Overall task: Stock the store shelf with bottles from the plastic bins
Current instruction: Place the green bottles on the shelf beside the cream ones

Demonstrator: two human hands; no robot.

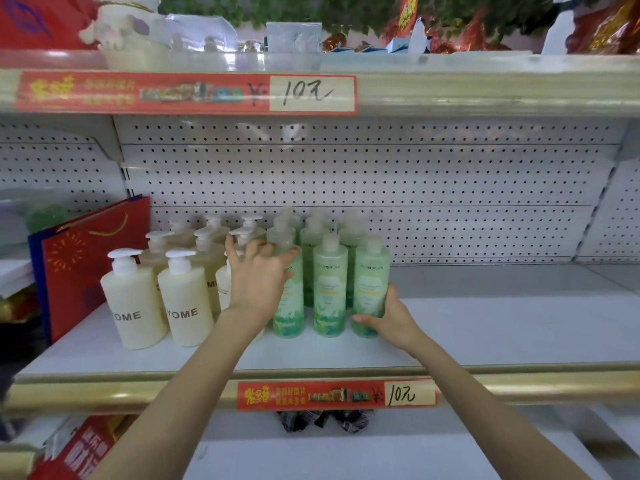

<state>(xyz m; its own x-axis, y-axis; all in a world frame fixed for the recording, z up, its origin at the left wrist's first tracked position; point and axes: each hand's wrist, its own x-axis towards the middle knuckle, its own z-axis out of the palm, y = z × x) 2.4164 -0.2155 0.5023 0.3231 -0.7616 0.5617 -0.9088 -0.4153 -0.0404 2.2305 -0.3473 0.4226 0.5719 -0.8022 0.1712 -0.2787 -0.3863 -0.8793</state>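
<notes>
Head view: a white store shelf (485, 327) with a gold front rail, seen from above and in front. Two bare forearms reach in from the bottom edge.

The left hand (258, 275) has its fingers spread and nearly straight. It lies against the bottles where the two groups meet and grips nothing. It hides most of one cream bottle and the upper part of the front-left green bottle (289, 317).

The right hand (391, 317) curls around the lower part of the front-right green bottle (370, 282), which stands upright on the shelf, just beside the middle green bottle (330, 289). More green bottles stand in rows behind, blurred and partly covered.

To the left stand cream pump bottles (133, 299); their lettering reads only "YOME", the start being cut off. A red gift bag (86, 258) leans at the far left.

A red price strip (336, 394) on the rail reads "10"; its small print is unreadable. Dark packets (325, 420) on the shelf below are half hidden by the rail.
</notes>
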